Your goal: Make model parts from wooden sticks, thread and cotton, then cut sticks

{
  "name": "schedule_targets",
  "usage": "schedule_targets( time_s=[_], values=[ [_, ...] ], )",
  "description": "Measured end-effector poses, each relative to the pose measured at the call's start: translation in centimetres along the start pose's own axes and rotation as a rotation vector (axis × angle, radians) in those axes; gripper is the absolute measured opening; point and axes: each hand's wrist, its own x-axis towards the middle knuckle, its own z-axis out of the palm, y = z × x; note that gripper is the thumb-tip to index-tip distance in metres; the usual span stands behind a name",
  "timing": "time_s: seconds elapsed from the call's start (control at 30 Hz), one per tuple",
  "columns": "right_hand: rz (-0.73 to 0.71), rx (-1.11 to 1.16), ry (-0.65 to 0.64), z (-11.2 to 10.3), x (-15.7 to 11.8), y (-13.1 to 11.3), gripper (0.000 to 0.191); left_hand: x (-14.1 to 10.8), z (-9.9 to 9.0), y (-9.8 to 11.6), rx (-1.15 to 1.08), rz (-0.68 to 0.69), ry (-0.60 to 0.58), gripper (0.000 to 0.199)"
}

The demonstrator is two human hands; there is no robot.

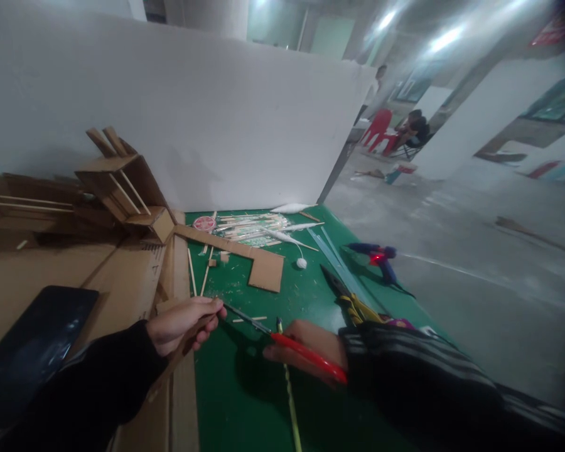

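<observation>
Hall: grey floor (456, 232) at 3 o'clock from the middle of my feed; a seated person (415, 129) beside a red chair (377, 127) at 2.
White board: upright (245, 119) at 11 o'clock, behind the green tabletop (245, 414).
Cardboard structure: boxy (122, 166), between 9 and 10 o'clock, with a glossy dark slab (42, 345) lying at 8.
Left hand: at 7 o'clock I have the left hand (183, 326), thumb and fingers pinching a narrow cardboard strip (186, 345), which slants down below the palm.
Right hand: between 5 and 6 o'clock the right hand (311, 345) is curled around red-handled scissors (287, 344).
Blades: they point to 10 o'clock, tips at the left fingertips; I can't tell from here whether they bite the strip.
Yellow twisted stick: (290, 398) runs out below the right hand towards 6 o'clock.
Pliers: yellow-handled (355, 307), between 4 and 5 o'clock, near the right sleeve.
Glue gun: blue (385, 267), red light glowing, between 3 and 4 o'clock.
Wooden sticks: bundle (252, 227) at 9 o'clock, close in.
</observation>
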Motion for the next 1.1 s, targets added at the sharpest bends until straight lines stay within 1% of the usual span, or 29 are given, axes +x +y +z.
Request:
schedule_targets(
  time_s=[0.07, 0.13, 0.2, 0.27, 0.33, 0.4, 0.43, 0.47, 0.5, 0.57, 0.63, 0.7, 0.77, 0.87, 1.0, 1.1],
  values=[
    [0.062, 0.037, -0.117, -0.3, -0.3, -0.3, 0.054, -0.1, -0.2, 0.2, 0.089, 0.022, 0.030, 0.045],
    [0.126, 0.068, -0.202, -0.5, -0.6, -0.4, 0.060, -0.4, -0.8, 0.7, 0.205, 0.057, 0.083, 0.048],
    [0.150, 0.098, -0.238, -0.5, -1.0, -0.2, 0.065, -1.1, -2.0, 1.4, 0.347, 0.101, 0.159, 0.051],
    [0.128, 0.138, -0.223, -0.3, -1.4, 0.3, 0.062, -2.1, -3.4, 2.3, 0.517, 0.146, 0.264, 0.049],
    [0.110, 0.196, -0.116, 0.4, -1.9, 1.0, 0.054, -2.8, -4.7, 3.1, 0.714, 0.189, 0.424, 0.046],
    [0.173, 0.234, 0.041, 1.2, -2.5, 1.5, 0.049, -2.9, -5.4, 3.5, 0.907, 0.235, 0.613, 0.042],
    [0.190, 0.228, 0.120, 1.6, -2.8, 1.8, 0.047, -2.6, -5.5, 3.6, 0.993, 0.265, 0.694, 0.037],
    [0.175, 0.203, 0.195, 1.9, -3.1, 1.9, 0.046, -2.1, -5.4, 3.6, 1.070, 0.301, 0.758, 0.031],
    [0.115, 0.173, 0.265, 2.1, -3.3, 2.0, 0.045, -1.5, -5.1, 3.6, 1.138, 0.342, 0.797, 0.028],
    [-0.053, 0.121, 0.351, 2.4, -3.6, 2.1, 0.042, 0.3, -4.5, 3.6, 1.245, 0.416, 0.822, 0.035],
    [-0.173, 0.129, 0.388, 2.5, -3.7, 2.0, 0.038, 2.2, -4.0, 3.7, 1.321, 0.469, 0.794, 0.039],
    [-0.243, 0.153, 0.392, 2.5, -3.4, 1.8, 0.036, 4.0, -3.9, 3.9, 1.366, 0.490, 0.782, 0.035],
    [-0.305, 0.165, 0.392, 2.4, -3.0, 1.5, 0.038, 5.3, -4.0, 4.1, 1.385, 0.493, 0.790, 0.026],
    [-0.381, 0.178, 0.364, 2.2, -2.0, 1.3, 0.040, 6.0, -4.2, 4.1, 1.367, 0.491, 0.825, 0.020],
    [-0.443, 0.246, 0.325, 1.8, -0.2, 1.0, 0.039, 5.7, -4.7, 3.7, 1.268, 0.462, 0.831, 0.013],
    [-0.469, 0.318, 0.340, 1.7, 0.9, 0.8, 0.039, 5.9, -6.1, 4.4, 1.161, 0.401, 0.839, 0.019]
  ],
)
